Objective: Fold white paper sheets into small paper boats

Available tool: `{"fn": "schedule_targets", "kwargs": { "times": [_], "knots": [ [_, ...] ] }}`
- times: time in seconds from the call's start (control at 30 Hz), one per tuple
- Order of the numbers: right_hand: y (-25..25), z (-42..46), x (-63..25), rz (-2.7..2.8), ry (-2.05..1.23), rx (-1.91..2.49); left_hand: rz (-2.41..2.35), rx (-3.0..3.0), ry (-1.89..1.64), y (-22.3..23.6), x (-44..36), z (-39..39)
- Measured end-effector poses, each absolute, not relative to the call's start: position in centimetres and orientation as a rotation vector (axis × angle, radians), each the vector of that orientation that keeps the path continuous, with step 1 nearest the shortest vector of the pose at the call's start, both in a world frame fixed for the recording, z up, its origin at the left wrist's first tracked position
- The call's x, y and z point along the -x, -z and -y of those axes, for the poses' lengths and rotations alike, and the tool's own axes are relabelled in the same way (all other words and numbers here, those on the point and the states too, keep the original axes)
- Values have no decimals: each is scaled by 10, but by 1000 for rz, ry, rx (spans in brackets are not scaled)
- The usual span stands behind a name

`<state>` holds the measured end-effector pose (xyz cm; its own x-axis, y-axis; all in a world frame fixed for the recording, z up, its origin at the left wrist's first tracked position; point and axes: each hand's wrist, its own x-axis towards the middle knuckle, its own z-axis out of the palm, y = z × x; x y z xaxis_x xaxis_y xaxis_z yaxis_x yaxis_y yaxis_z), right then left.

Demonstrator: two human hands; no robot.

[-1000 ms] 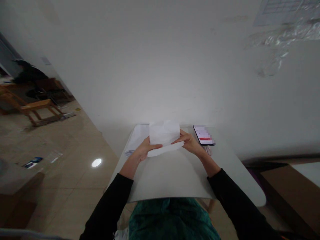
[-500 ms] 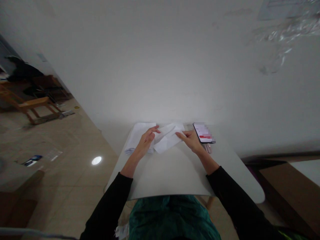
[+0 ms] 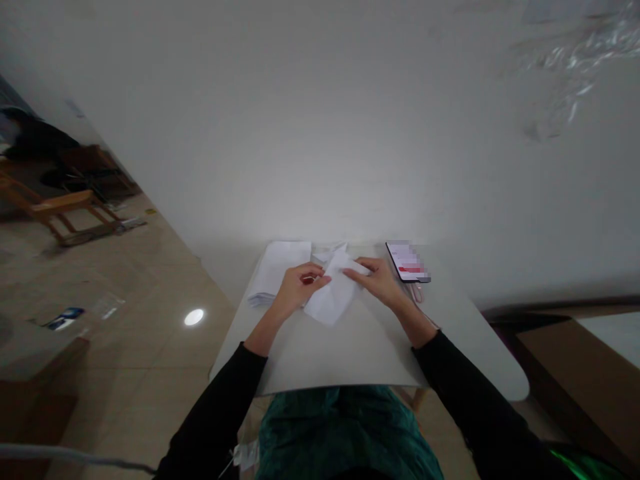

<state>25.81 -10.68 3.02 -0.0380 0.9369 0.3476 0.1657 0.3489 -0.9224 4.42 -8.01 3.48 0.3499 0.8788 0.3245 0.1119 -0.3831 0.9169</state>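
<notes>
Phone (image 3: 403, 257): red bar, text unreadable
Folded paper (image 3: 330, 303): white, creased
Left fingers (image 3: 321, 283): closed, pinching folded paper
Right fingers (image 3: 356, 275): likewise
Desk (image 3: 330, 363): white, smooth

On one white tabletop with a rounded near right corner (image 3: 470, 353), two bare hands, one left hand (image 3: 294, 291) and one right hand (image 3: 381, 283), are holding one creased white paper piece (image 3: 334, 297) between the far and near edges. One stack of folded white paper (image 3: 285, 267), its sheets too blurred for counting, is lying by the far left corner, while one black-edged smartphone with a lit screen (image 3: 405, 259) and one pale pink looped item (image 3: 417, 292) are resting toward the far right corner.
</notes>
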Motion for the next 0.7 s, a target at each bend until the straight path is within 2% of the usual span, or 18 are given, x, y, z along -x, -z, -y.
{"fn": "schedule_targets", "kwargs": {
  "times": [0.07,0.23,0.43,0.7],
  "knots": [
    [-28,107,-249,1276,-854,1005,-895,-1677,-1222,-34,-47,82],
    [-13,106,-225,994,-1116,949,-1022,-1682,-1480,-28,-53,87],
    [-8,107,-222,1070,-1054,984,-992,-1782,-1591,-27,-54,89],
    [-18,115,-224,1232,-975,1077,-942,-1494,-1644,-28,-58,87]
  ]
}}
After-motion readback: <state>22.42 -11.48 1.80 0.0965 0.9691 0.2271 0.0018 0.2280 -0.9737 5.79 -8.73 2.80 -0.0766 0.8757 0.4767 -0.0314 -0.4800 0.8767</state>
